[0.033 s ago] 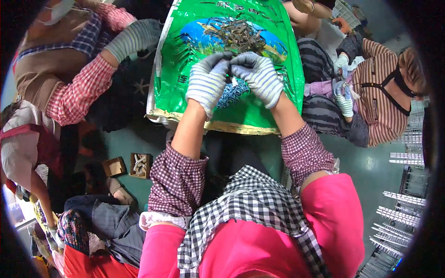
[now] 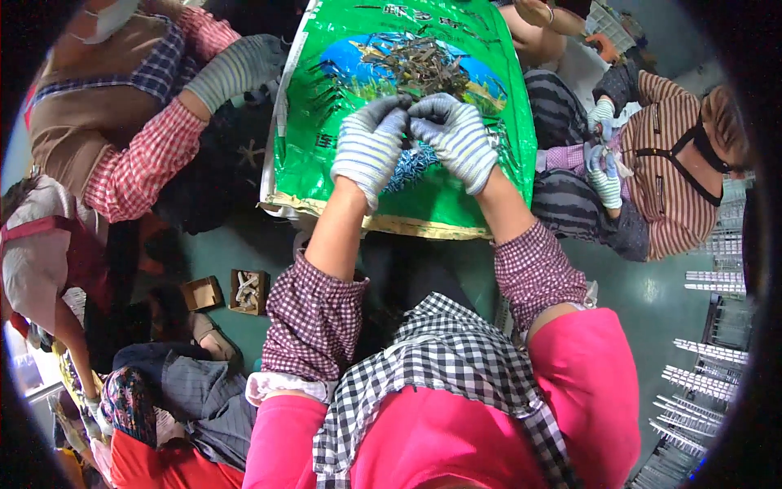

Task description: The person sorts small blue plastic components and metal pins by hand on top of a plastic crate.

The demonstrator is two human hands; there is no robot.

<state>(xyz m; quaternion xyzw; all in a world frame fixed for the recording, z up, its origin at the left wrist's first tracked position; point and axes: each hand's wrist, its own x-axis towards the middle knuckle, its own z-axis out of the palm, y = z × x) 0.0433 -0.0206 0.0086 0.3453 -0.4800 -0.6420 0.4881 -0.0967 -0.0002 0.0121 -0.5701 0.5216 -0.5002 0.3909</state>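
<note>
- Where the fingertips of the left hand (image 2: 371, 148) and the right hand (image 2: 458, 140) come together, their darkened gloves hide any small piece between them; the fingers curl inward in a pinch, but I cannot tell whether either grip is closed on something.
- Just beyond the grip lies a pile of thin dark strips (image 2: 423, 67), heaped loosely; single pieces are hard to separate by eye, and the fingertips overlap its near edge in view.
- Nearer the wearer than the grip, between the two wrists, sits a mottled blue heap (image 2: 411, 167), partly covered by the gloves, its material unclear.
- To either side of the grip, more dark slivers lie scattered, some blurring into the print below.
- Beneath everything spreads a green printed sheet (image 2: 444, 213); hands and pile cover much of its picture, and its far end is cut off by the upper edge.
- Well left of the grip, a co-worker's striped glove (image 2: 236, 72) has its fingertips lost in shadow.
- Well right of it, another co-worker's gloved hands (image 2: 603, 155) sit close together around something pale, too small to make out.
- Low and left of the grip, on the floor, a small open box (image 2: 248, 292) contains pale pieces I cannot identify.
</note>
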